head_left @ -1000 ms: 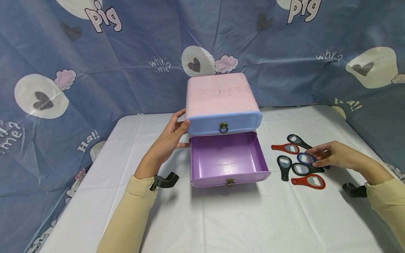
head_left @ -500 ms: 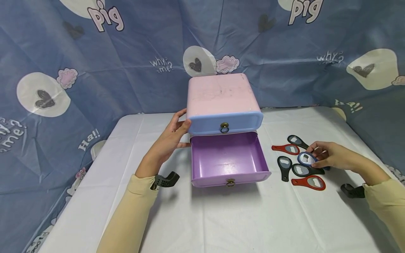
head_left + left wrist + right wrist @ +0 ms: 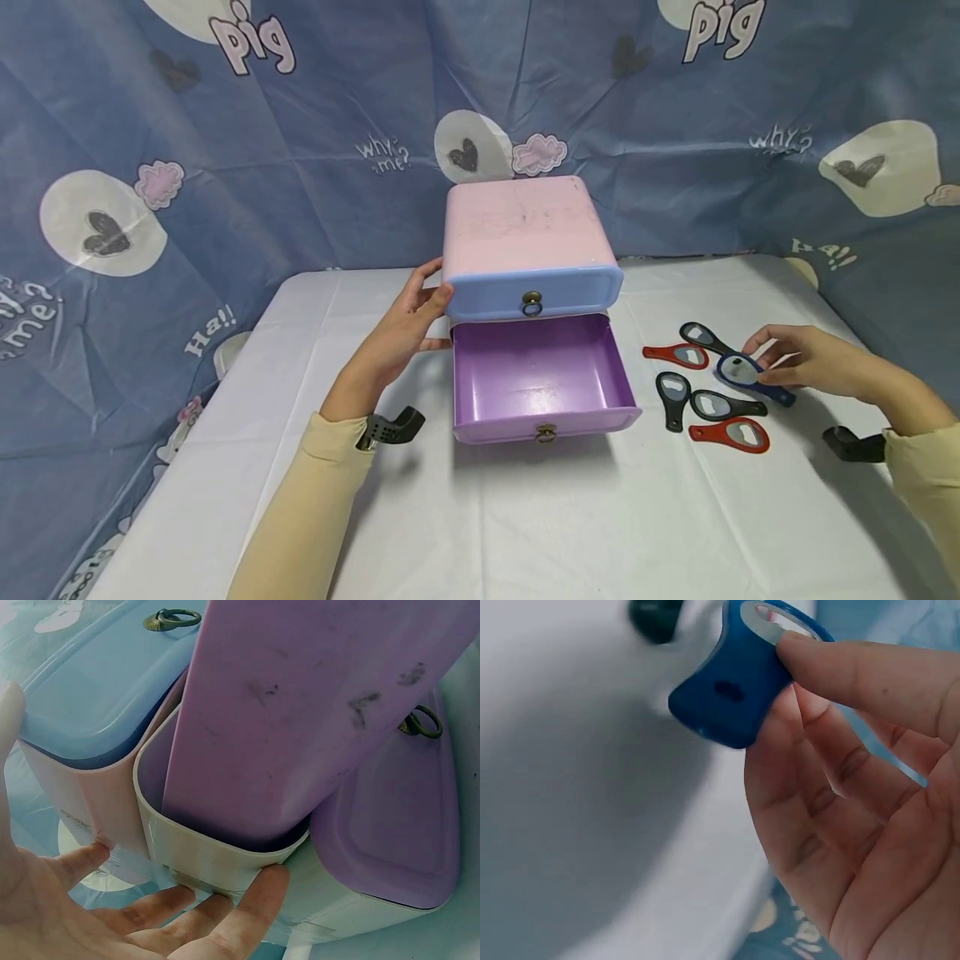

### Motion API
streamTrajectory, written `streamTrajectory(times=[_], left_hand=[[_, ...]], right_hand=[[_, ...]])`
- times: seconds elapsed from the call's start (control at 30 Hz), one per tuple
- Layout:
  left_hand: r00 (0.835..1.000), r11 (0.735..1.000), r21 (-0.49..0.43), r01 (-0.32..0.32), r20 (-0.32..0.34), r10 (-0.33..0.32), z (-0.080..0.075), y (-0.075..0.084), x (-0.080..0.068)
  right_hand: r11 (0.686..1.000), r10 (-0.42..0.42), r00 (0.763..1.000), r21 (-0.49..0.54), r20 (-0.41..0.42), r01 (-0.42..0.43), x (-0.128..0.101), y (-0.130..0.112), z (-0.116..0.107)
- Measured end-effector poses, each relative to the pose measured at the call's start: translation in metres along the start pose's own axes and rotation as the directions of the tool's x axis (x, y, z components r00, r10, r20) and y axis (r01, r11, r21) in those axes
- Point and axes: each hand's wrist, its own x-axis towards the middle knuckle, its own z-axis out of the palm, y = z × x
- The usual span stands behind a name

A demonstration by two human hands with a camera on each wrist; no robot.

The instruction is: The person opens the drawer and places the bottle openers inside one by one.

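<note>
My right hand (image 3: pixel 825 367) pinches a blue bottle opener (image 3: pixel 772 392) between thumb and fingers, over the right side of the table. In the right wrist view the thumb lies by the metal insert of this opener (image 3: pixel 727 690). My left hand (image 3: pixel 393 337) rests on the left side of a small drawer cabinet (image 3: pixel 525 225) with a pink top. Its spread fingers (image 3: pixel 247 911) touch the cabinet's side in the left wrist view. A purple drawer (image 3: pixel 540 367) is pulled out below the closed blue drawer (image 3: pixel 480 298); no objects show inside it.
Beside the blue opener lie red bottle openers (image 3: pixel 716 432) and black bottle openers (image 3: pixel 742 407). The left wrist view shows another purple drawer (image 3: pixel 397 817), closed, under the pulled-out one. A white cloth (image 3: pixel 570 533) covers the table, and a blue printed curtain (image 3: pixel 315 192) hangs behind.
My right hand has lifted the blue bottle opener from among the others and moved it slightly right. The left hand and the cabinet stay in place.
</note>
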Motion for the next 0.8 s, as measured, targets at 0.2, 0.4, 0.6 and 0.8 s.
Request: streamTrajectory(times=[0.2,0.4,0.6,0.8], left_hand=[[1.0,1.0,0.001,0.002,0.002,-0.002,0.0,0.0,0.0],[1.0,1.0,0.006,0.006,-0.007,-0.006,-0.002,-0.001,-0.002],[1.0,1.0,0.002,0.003,0.01,-0.003,0.001,-0.001,0.0],[1.0,1.0,0.004,0.002,-0.001,-0.002,-0.001,-0.002,0.0]], right_hand=[[0.999,-0.01,0.996,0.051,-0.084,0.014,-0.003,-0.027,-0.016],[0.982,-0.135,0.976,0.111,-0.171,0.155,-0.002,-0.074,-0.019],[0.979,-0.196,0.955,0.014,-0.223,0.204,0.001,-0.118,-0.014],[0.959,-0.281,0.941,-0.012,-0.19,0.284,0.01,-0.155,-0.005]])
